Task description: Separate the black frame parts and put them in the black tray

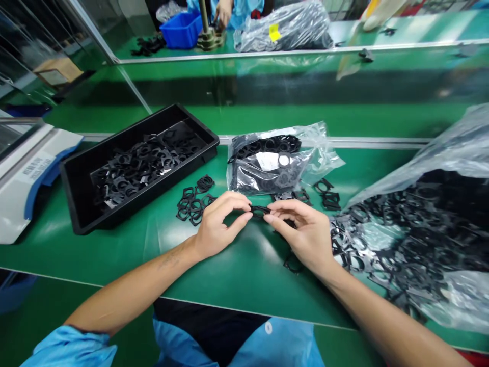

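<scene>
My left hand [221,221] and my right hand [301,232] meet over the green table, both pinching one small black plastic ring part [260,210] between thumb and fingers. A loose heap of the same black parts [194,201] lies just left of my left hand. More of them spill from a big clear bag [431,224] at my right hand's side. A black tray [80,183] to the left holds several parts.
A smaller clear bag of parts [275,160] lies behind my hands. A white and blue machine [26,173] stands at the far left. Across the conveyor another person's hand [223,11] works beside a blue bin [181,29] and a bagged pile [284,28].
</scene>
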